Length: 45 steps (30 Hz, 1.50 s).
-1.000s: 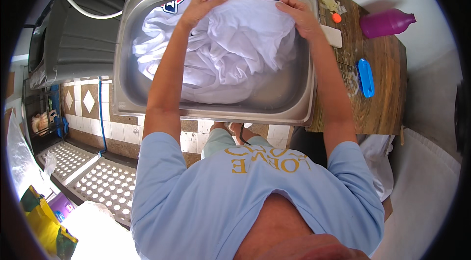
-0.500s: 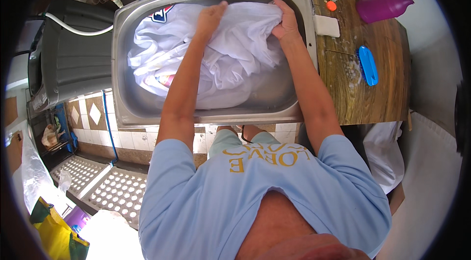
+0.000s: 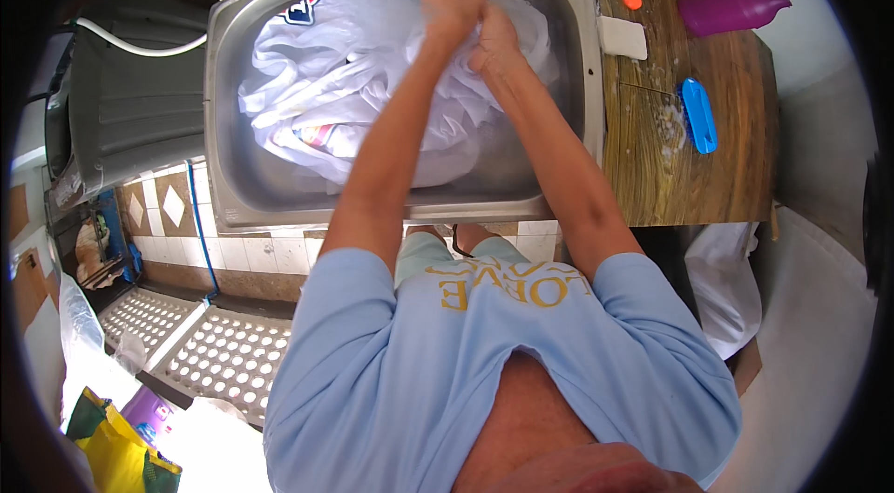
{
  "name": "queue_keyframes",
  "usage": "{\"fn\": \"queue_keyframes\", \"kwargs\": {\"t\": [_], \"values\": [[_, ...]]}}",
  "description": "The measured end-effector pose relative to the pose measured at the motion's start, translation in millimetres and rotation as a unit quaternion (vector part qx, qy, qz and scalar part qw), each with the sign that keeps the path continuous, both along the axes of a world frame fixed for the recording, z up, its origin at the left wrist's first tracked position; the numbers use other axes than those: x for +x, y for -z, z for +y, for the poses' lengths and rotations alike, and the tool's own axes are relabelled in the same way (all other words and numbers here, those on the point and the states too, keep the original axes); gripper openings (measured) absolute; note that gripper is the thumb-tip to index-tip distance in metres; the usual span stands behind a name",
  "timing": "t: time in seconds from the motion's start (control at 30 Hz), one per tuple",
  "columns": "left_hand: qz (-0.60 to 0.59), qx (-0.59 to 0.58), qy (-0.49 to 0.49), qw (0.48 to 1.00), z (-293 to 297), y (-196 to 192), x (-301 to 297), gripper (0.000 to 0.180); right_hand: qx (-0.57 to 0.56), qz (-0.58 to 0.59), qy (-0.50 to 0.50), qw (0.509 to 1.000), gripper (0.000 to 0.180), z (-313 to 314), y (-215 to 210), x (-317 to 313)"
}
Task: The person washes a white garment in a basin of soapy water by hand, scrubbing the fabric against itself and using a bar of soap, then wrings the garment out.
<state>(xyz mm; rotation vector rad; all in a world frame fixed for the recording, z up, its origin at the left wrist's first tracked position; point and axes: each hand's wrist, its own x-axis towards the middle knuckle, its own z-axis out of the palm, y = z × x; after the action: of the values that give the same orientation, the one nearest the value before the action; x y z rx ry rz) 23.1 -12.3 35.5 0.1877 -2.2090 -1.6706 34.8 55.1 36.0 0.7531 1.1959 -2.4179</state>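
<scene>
A wet white garment (image 3: 317,74) lies bunched across the steel sink (image 3: 237,206), with a dark-edged patch near its far left and a coloured print lower down. Toward the sink's far side, my two hands meet over the cloth. My left hand (image 3: 451,5) is closed in a fist on a fold of it, slightly blurred. Just right of it, and touching it, my right hand (image 3: 495,40) grips the same cloth from the other side. Water splashes up beyond my knuckles. The cloth between my palms is mostly hidden.
On the wooden counter (image 3: 736,121) at right are a blue scrub brush (image 3: 699,116), a whitish bar (image 3: 623,38), an orange cap (image 3: 632,0) and a purple bottle (image 3: 734,6). A white hose (image 3: 140,50) crosses the dark grey bin (image 3: 140,121) at left.
My hands were apart on the garment; now they are pressed together, the left moved right and the right moved left. The cloth's right part is bunched up, and water splashes.
</scene>
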Motion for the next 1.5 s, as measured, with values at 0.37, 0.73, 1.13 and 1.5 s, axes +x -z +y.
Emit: {"fn": "queue_keyframes", "kwargs": {"t": [0.37, 0.73, 1.13, 1.5], "values": [[-0.036, 0.113, 0.064, 0.991, 8.0, 4.9, -0.6, 0.039, 0.014, 0.053, -0.048, 0.997, 0.035, 44.0, 4.5, -1.1], [-0.003, 0.083, 0.3, 0.95, -73.6, -68.9, 8.8, 0.033, 0.379, 0.3, -0.527, 0.699, 0.023, 121.4, -144.0, -10.9], [-0.028, 0.085, 0.292, 0.952, -107.0, -23.9, 14.2, 0.03, -0.04, 0.225, -0.128, 0.965, 0.03, 111.1, -70.1, 12.6], [0.138, -0.284, 0.197, 0.928, 45.8, -51.3, 68.8, 0.044, -0.134, 0.293, -0.15, 0.935, 0.027, 55.9, 29.4, 8.5]]}}
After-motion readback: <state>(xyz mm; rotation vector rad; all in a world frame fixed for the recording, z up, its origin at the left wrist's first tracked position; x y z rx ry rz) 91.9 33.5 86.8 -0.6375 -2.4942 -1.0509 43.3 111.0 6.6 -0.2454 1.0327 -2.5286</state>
